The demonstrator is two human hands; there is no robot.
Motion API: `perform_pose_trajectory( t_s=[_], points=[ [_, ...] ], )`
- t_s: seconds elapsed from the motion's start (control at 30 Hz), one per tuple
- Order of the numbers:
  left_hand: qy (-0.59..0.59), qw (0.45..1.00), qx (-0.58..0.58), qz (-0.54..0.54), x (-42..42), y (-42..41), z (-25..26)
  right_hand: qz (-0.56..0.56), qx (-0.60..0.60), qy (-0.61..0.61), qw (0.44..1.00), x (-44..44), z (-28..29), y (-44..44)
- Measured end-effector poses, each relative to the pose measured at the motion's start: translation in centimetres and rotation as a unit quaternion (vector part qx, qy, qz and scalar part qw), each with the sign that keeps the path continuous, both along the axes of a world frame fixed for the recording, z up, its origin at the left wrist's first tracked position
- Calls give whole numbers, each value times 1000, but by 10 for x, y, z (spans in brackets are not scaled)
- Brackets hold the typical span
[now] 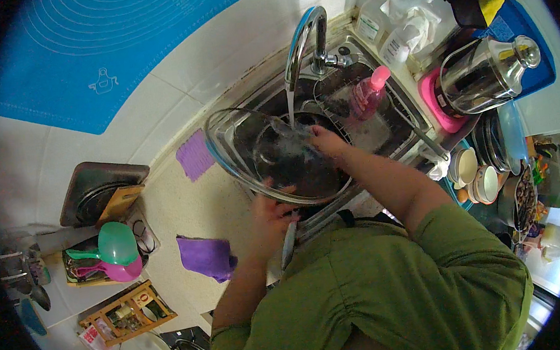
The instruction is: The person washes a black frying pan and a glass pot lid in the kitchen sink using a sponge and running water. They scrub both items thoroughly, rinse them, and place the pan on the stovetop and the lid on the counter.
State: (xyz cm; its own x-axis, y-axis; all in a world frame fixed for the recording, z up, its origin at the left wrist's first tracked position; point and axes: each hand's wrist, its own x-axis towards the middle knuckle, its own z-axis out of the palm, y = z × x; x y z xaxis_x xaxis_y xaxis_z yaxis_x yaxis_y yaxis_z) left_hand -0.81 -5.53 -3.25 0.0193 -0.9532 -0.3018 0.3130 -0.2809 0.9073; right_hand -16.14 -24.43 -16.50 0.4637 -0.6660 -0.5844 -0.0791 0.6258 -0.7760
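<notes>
A large clear glass pan lid or shallow bowl (305, 183) is tilted over the sink, under the water running from a curved chrome faucet (315, 29). My left hand (274, 212) holds its near-left rim, some fingers showing through the glass. My right hand (325, 141) is against its inner side, close to the water stream; its fingertips are blurred, and whether they hold anything cannot be told. Behind my right hand, a pink soap bottle (366, 96) stands in the right part of the steel sink (405, 140).
Purple cloths (206, 254) lie on the counter to the left, near green and pink plastic scoops (118, 243). At right are a steel pot (480, 80) on a pink stand (434, 98), stacked bowls (464, 165) and pans. A blue mat (116, 35) hangs on the wall.
</notes>
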Motion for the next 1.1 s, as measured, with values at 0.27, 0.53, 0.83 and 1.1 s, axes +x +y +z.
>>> perform_pose_trajectory(
  t_s=[0.27, 0.53, 0.83, 1.1],
  points=[
    [319, 933, 135, -96, 100, -43, -16, 344, -145, -62, 926, 22, 22, -58],
    [176, 972, 158, 18, 66, -33, -4, 257, -341, 168, 888, 19, 24, -52],
    [9, 965, 43, 258, -5, -23, -42, -72, -17, 277, 958, 9, -41, 54],
    [-27, 964, 31, 263, -24, -16, -44, 6, -175, 271, 946, -1, -17, 64]
  ],
)
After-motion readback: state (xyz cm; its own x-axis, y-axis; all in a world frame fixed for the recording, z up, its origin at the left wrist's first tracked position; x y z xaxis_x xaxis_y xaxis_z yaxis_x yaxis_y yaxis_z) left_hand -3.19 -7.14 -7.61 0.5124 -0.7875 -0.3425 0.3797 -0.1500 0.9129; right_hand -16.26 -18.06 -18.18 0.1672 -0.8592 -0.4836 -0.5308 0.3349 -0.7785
